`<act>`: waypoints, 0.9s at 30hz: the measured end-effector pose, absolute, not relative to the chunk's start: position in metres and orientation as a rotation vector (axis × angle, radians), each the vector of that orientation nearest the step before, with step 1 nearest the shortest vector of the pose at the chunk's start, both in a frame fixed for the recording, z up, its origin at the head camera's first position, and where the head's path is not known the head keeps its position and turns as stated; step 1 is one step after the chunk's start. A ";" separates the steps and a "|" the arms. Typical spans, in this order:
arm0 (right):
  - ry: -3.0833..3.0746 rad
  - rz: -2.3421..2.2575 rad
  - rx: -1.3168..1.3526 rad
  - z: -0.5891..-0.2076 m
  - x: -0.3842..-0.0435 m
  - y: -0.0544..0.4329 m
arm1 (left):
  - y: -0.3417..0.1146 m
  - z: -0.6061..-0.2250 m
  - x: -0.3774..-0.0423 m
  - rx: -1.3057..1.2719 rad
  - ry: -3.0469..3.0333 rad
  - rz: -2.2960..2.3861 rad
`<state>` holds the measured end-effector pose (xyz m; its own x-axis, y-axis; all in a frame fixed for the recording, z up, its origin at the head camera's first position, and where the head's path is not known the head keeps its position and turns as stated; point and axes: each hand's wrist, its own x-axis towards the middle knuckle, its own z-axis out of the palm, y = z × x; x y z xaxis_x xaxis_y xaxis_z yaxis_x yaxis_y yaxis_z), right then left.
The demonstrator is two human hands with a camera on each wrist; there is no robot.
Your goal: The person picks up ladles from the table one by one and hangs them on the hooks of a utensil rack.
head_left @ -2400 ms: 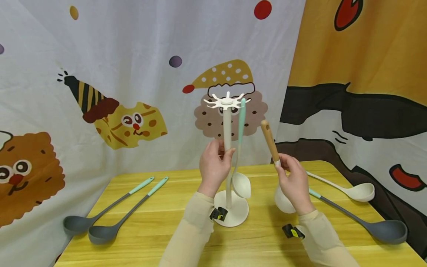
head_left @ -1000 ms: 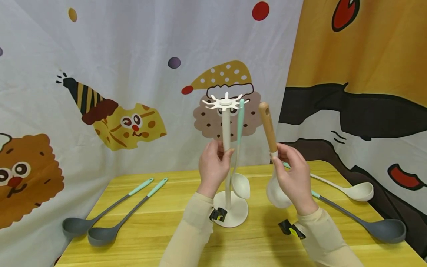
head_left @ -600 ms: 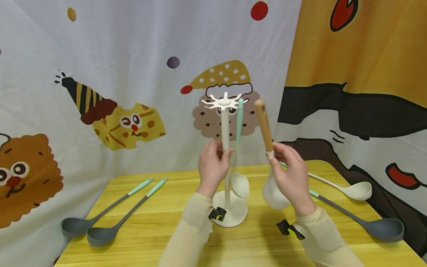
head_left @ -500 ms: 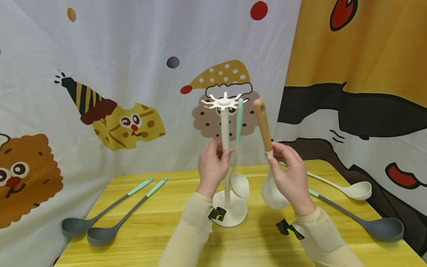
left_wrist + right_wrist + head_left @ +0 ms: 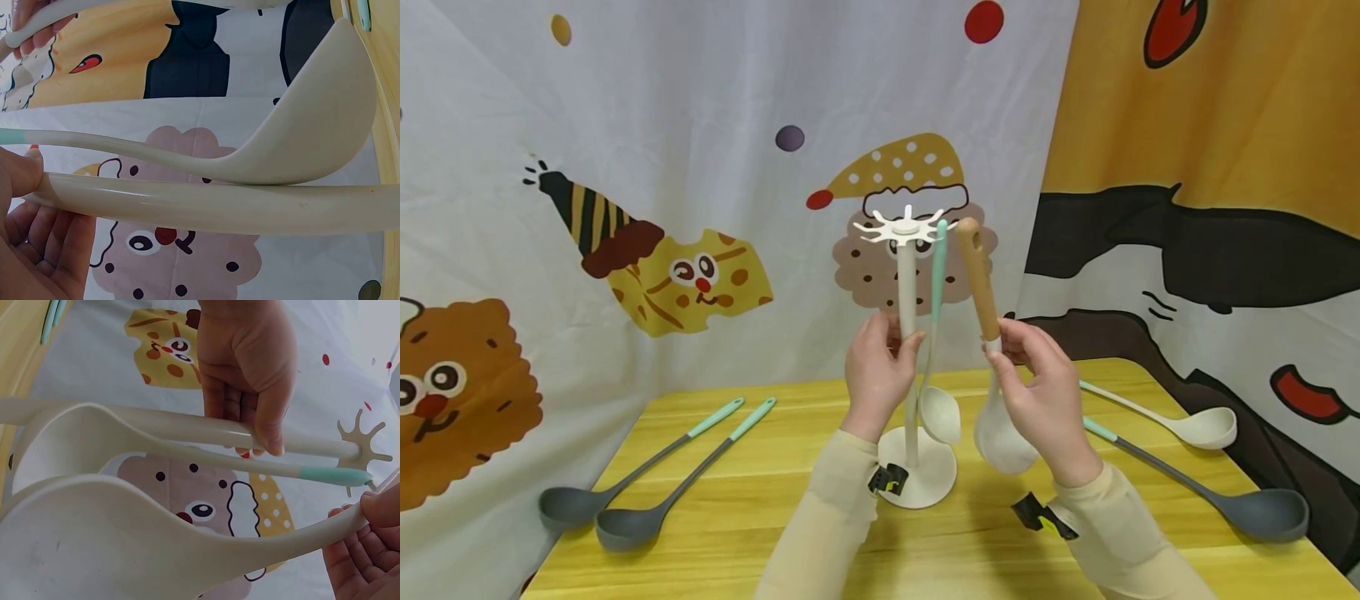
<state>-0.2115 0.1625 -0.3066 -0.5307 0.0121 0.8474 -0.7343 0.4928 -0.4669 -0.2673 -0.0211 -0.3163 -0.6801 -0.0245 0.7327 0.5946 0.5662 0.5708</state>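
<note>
My left hand (image 5: 880,367) grips the pole of a cream utensil stand (image 5: 907,283), which has a round base and a star-shaped top of hooks. From one right-side hook hangs a cream ladle with a mint handle (image 5: 938,275); its bowl (image 5: 319,119) lies along the pole in the left wrist view. Just right of it, my right hand (image 5: 1041,392) pinches a white ladle with a wooden handle (image 5: 977,283) at the neck below the wood. This ladle stands upright, bowl down, its holed handle end near hook height. Its bowl (image 5: 112,537) looms large in the right wrist view.
Two grey ladles with mint handles, a rear one (image 5: 576,507) and a front one (image 5: 632,527), lie at the table's left. On the right lie a cream ladle (image 5: 1206,427) and another grey ladle (image 5: 1270,512). A cartoon-printed curtain (image 5: 715,108) hangs behind the wooden table (image 5: 760,483).
My right hand has brought the wooden-handled ladle up and then left, closer to the stand and the hanging ladle. The left hand keeps its grip on the pole.
</note>
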 end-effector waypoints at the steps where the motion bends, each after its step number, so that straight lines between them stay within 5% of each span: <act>1: -1.891 1.116 0.602 -0.306 -0.211 0.162 | -0.021 -0.316 -0.267 -0.455 -2.085 -1.113; 27: -1.937 1.139 0.619 -0.304 -0.214 0.147 | -0.021 -0.318 -0.269 -0.463 -2.072 -1.103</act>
